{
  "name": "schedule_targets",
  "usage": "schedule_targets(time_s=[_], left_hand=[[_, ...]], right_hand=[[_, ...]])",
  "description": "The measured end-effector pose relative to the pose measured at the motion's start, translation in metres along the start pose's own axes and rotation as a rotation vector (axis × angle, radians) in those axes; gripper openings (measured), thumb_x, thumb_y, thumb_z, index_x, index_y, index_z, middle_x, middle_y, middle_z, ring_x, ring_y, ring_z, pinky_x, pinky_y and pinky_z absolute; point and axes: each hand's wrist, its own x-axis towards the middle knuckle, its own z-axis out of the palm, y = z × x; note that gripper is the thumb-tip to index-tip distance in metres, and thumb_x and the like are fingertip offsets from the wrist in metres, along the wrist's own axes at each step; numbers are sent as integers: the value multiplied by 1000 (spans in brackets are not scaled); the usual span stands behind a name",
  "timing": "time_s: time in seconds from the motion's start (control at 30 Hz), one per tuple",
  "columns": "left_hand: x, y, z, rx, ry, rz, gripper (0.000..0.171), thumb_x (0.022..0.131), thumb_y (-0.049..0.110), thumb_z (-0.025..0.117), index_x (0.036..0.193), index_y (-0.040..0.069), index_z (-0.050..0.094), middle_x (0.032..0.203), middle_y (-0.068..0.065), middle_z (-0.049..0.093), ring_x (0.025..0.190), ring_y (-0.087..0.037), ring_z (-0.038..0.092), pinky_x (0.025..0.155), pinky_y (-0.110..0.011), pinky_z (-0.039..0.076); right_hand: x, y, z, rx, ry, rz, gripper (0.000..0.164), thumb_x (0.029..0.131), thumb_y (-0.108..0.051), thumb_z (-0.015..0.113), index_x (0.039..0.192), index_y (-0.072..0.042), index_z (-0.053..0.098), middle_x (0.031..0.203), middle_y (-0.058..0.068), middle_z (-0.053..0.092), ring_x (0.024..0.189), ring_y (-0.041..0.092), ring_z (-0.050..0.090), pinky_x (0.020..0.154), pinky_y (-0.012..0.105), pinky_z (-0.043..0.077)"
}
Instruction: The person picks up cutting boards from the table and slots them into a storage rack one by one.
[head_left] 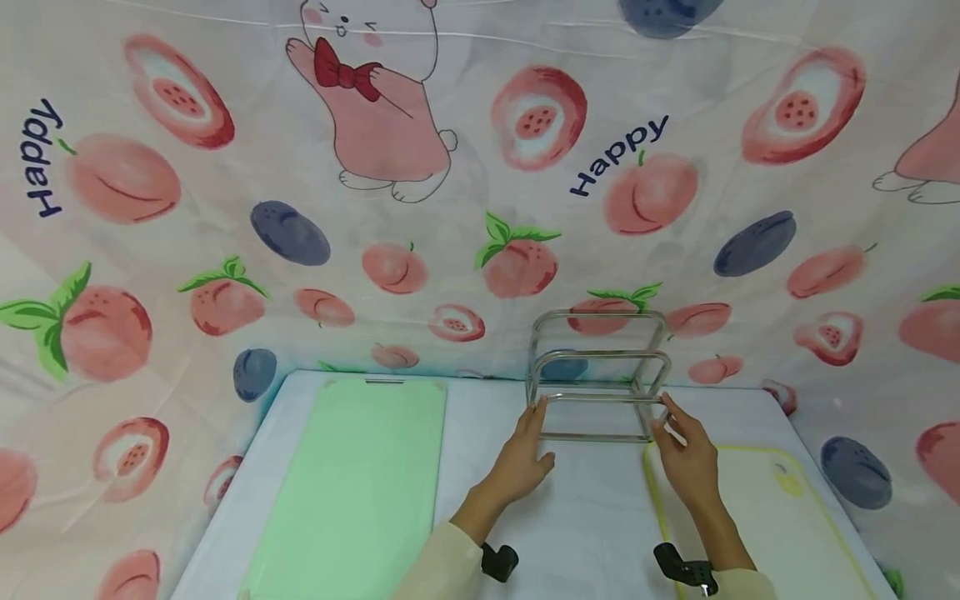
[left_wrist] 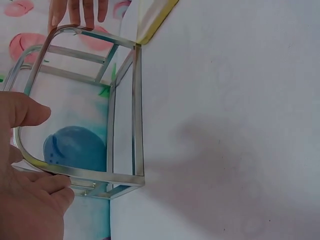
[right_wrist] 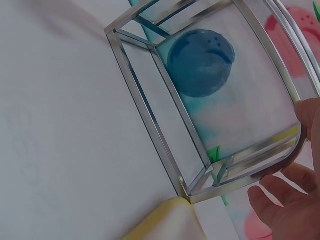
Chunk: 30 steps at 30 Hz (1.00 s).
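Observation:
A silver metal rack [head_left: 600, 398] with upright rounded loops stands at the back of the white-covered table. My left hand [head_left: 520, 457] is at its left side, fingertips touching the front loop. In the left wrist view, the left thumb [left_wrist: 32, 110] is held apart from the bar, and the fingers lie along the loop's outer side. My right hand [head_left: 686, 454] pinches the right side of the front loop. The right wrist view has the right thumb [right_wrist: 306, 112] at the rounded corner, with the fingers outside the bar.
A light green cutting board [head_left: 360, 483] lies flat on the left of the table. On the right lies a white cutting board [head_left: 757, 500] with a yellow edge, its back left corner close to the rack. A fruit-printed cloth [head_left: 450, 242] hangs right behind.

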Motion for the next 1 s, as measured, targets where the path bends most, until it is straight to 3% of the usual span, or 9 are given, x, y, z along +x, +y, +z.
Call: schedule_targets(time_s=[0.13,0.27,0.33,0.43,0.67,0.83,1.0], left_hand=[[-3,-4,-5,3,12,8,84,90,7,60,155,13,6,152,-28,19,110,-38,57,85,-44,51],[-6,-9,-8,-6,31,5,84,91,7,60,155,14,6,152,-28,20,117,-41,52,89,-49,48],[-7,-12,-9,-11,39,-3,85,91,8,60,155,16,5,152,-27,19,118,-41,51,90,-50,48],[-9,-16,-10,-21,44,-16,85,91,7,60,155,18,6,153,-25,19,123,-42,46,93,-53,45],[-14,-24,-13,-58,70,-13,84,91,7,62,155,21,9,154,-23,20,133,-40,35,102,-53,38],[-21,-33,-19,-112,89,18,82,91,7,62,155,21,12,155,-19,19,141,-31,22,109,-51,28],[-25,-40,-23,-153,95,49,81,91,5,62,155,22,14,156,-10,21,141,-25,22,112,-47,25]], right_hand=[[-2,0,7,-1,-9,5,49,96,-16,59,143,-19,46,131,19,47,123,43,45,84,4,39],[-2,-2,13,-26,-18,9,51,97,-17,58,145,-19,43,133,19,46,124,42,45,96,33,46],[-2,-2,16,-33,-19,0,52,96,-15,59,145,-18,43,132,21,46,124,42,45,98,50,42],[-4,-3,20,-20,-14,-18,53,95,-10,61,144,-13,44,130,23,46,123,44,45,99,61,36],[-9,-5,28,51,-28,-15,54,94,-8,61,145,-12,43,128,21,43,127,44,41,101,63,32],[-14,-3,33,112,-81,1,56,96,-9,59,147,-16,39,129,21,35,131,45,34,104,64,27],[-18,-6,36,113,-104,18,59,96,-10,59,149,-19,35,131,20,33,133,45,31,103,64,27]])
